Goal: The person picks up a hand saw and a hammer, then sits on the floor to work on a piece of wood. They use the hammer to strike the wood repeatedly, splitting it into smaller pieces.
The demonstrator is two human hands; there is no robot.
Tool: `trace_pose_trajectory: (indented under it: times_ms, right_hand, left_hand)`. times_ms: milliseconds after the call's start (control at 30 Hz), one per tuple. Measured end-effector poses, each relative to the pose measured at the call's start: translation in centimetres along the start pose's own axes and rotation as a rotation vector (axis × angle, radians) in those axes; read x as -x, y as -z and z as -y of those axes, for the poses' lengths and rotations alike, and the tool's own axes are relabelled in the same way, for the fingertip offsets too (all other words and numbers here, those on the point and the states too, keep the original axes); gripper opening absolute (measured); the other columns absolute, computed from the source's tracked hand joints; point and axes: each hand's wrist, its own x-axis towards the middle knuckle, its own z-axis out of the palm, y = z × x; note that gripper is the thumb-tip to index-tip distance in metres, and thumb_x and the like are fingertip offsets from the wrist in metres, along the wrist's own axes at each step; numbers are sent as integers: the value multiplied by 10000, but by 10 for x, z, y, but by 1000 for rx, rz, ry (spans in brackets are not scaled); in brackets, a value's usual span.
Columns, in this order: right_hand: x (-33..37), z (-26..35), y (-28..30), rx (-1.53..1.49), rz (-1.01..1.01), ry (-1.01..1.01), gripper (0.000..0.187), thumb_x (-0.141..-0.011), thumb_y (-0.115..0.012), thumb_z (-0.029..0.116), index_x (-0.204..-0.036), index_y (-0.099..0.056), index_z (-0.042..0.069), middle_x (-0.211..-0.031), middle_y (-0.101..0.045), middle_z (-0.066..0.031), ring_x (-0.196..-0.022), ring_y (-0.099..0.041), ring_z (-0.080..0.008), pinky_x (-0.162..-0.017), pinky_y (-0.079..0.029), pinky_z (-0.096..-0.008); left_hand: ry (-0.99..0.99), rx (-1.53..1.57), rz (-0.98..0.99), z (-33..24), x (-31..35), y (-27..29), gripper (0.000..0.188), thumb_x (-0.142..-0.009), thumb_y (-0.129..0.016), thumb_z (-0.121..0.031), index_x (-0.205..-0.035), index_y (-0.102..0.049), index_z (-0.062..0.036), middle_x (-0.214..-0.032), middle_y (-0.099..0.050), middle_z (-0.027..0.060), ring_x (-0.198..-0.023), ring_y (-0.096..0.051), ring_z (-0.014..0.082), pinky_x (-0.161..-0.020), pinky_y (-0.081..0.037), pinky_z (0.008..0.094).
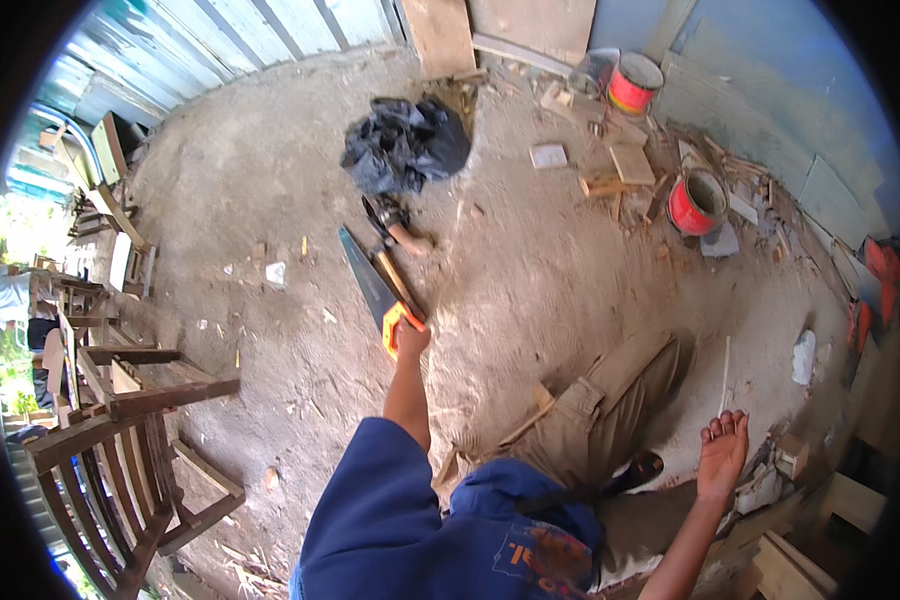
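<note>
My left hand (pixel 411 340) is closed around the orange handle of a handsaw (pixel 366 278). The saw's dark blade points forward and a little left, low over the dirt floor. Right beside the blade is a wooden-handled tool (pixel 398 280); its head cannot be made out. Just ahead lies a dark object with a brown wooden part (pixel 408 239), too unclear to name. My right hand (pixel 724 450) is out to the right, palm up, fingers loosely bent and apart, with nothing in it.
A crumpled black plastic bag (pixel 406 146) lies ahead. Red buckets (pixel 697 203) and wood scraps (pixel 630 165) line the right wall. A slatted wooden furniture frame (pixel 120 440) stands at left. Loose boards (pixel 785 570) lie at the lower right.
</note>
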Motion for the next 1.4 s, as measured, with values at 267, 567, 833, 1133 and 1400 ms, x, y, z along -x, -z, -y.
trace_pose_trajectory:
  times_ms: [267,567,833,1133,1400]
  right_hand:
    - [-12,40,72,1,-29,65,262,-1027,-555,328,-1179,-552,114,-1046,-569,1,-842,-488,-113,-758,-402,-285]
    - [1,-83,-102,-259,374,-282,333,-989,-580,325,-1205,-557,72,-1038,-609,-61,-886,-580,-179,-785,-483,-342]
    - [56,-202,-164,275,666,-680,211,-1037,-537,204,-1149,-595,35,-966,-651,-74,-879,-623,-148,-768,-506,-281]
    - [47,-175,-129,-42,457,-760,260,-1061,-474,216,-1225,-547,28,-1055,-641,-107,-950,-628,-198,-850,-511,-336]
    - [36,-176,-134,-82,496,-752,298,-1066,-456,257,-1261,-519,41,-1106,-628,-113,-1019,-609,-210,-870,-505,-360]
  left_hand:
    - [-61,-323,-25,5,50,1,734,-818,-733,-363,-1422,-466,-42,-1428,-514,188,-1343,-476,338,-1096,-399,454]
    - [137,-332,-176,27,57,40,481,-860,-640,-257,-1305,-570,-87,-1378,-558,156,-1259,-554,368,-1024,-448,523]
    - [-35,-156,-249,6,19,26,575,-815,-678,-304,-1284,-534,-3,-1299,-573,234,-1239,-539,384,-1020,-451,482]
    - [268,-249,-283,-79,-9,1,624,-861,-670,-366,-1331,-493,4,-1383,-493,190,-1314,-479,351,-1054,-419,503]
    - [348,-486,-217,-95,0,3,656,-857,-658,-378,-1296,-475,74,-1306,-597,212,-1231,-583,346,-1018,-467,458]
